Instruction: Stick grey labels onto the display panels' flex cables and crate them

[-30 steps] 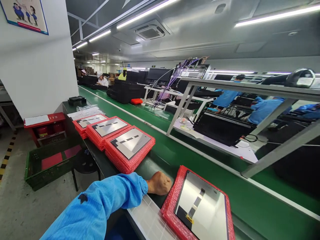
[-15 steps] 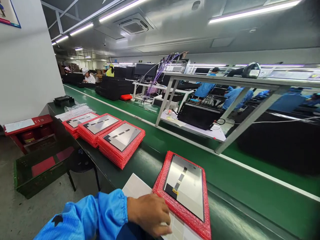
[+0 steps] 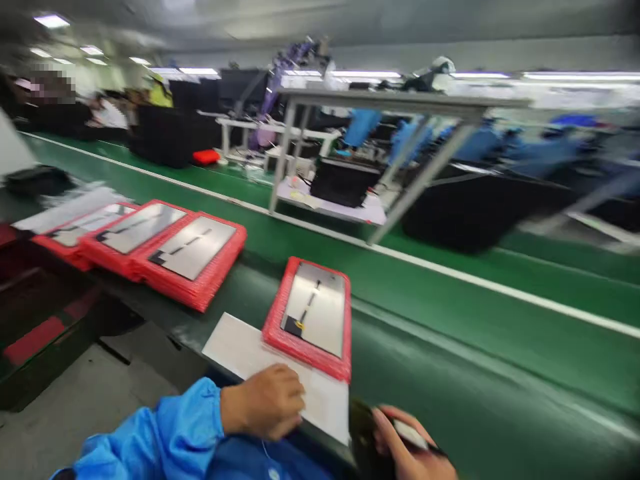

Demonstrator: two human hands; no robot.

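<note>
My left hand (image 3: 267,401), in a blue sleeve, has its fingers curled over the near edge of a white board (image 3: 323,400); its palm side is hidden. At the bottom right, my right hand (image 3: 417,453) grips a dark object (image 3: 364,423) with a pale patch, blurred by motion. A silver panel (image 3: 325,307) with a dark strip and a yellow spot lies on red bubble wrap (image 3: 273,327), partly over the white board. To the left, similar panels (image 3: 195,248) rest on stacks of red wrap (image 3: 213,293).
A green bench (image 3: 450,360) runs across the view, with a white line along it. Behind stands a grey-framed shelf (image 3: 400,100) holding a black device (image 3: 345,181). Clear plastic and a black item (image 3: 37,180) lie far left. People in blue sit beyond.
The view has swung right, so the stacks and panel appear further left. My right hand, holding the dark object, has come into view. My left hand remains curled beside the white board.
</note>
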